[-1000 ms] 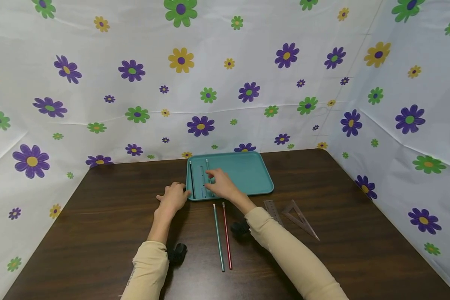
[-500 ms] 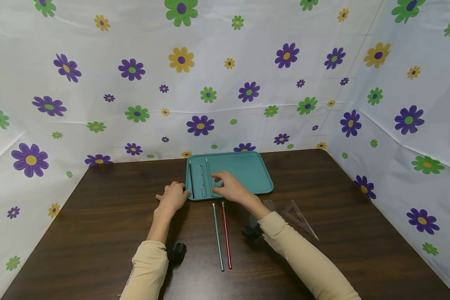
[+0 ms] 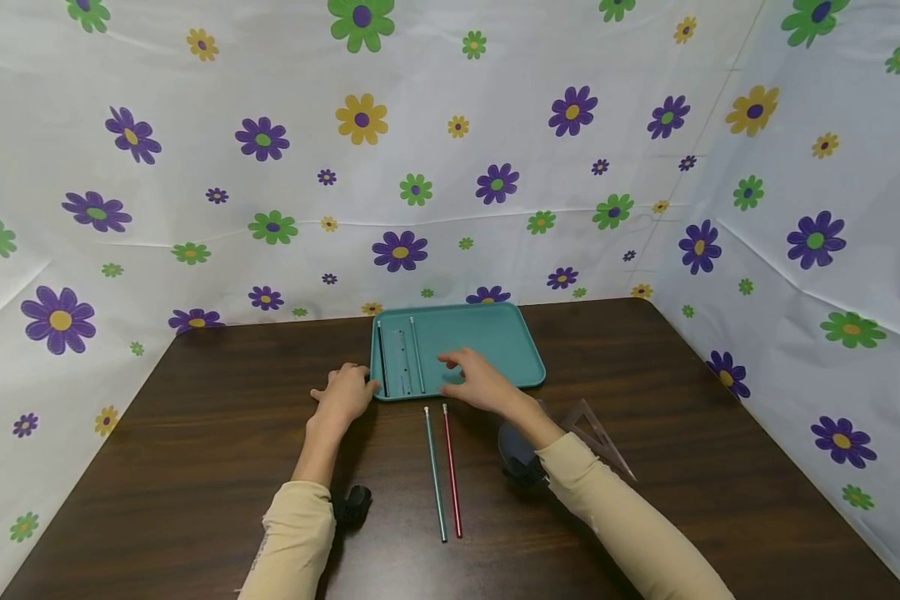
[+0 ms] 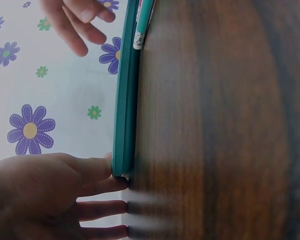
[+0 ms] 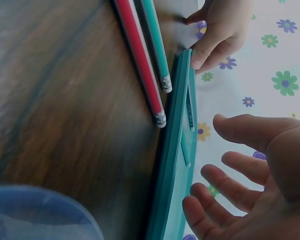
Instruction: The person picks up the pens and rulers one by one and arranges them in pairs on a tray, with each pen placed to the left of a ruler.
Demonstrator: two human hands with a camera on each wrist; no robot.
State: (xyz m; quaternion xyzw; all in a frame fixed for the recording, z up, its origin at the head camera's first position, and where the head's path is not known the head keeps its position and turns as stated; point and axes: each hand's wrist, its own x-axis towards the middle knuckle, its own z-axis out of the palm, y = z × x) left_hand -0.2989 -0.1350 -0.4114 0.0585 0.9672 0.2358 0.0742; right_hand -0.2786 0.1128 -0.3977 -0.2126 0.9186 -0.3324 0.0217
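A teal tray [image 3: 495, 337] lies at the far middle of a dark wooden table [image 3: 195, 433]. In its left part lie a black pencil [image 3: 381, 357], a clear ruler [image 3: 402, 360] and a teal pencil [image 3: 416, 354]. My left hand [image 3: 342, 393] rests on the table and touches the tray's near left corner [image 4: 121, 165], fingers relaxed. My right hand [image 3: 478, 380] hovers over the tray's near edge [image 5: 175, 165], fingers spread and holding nothing. A green pencil [image 3: 434, 473] and a red pencil [image 3: 452, 469] lie side by side on the table in front of the tray.
A brown set square [image 3: 598, 437] lies on the table to the right, partly behind my right forearm. White sheets printed with flowers [image 3: 420, 167] wall in the table at the back and both sides.
My right hand has drawn back from the items in the tray's left part, moving right and toward me. My left hand and the pencils have stayed put.
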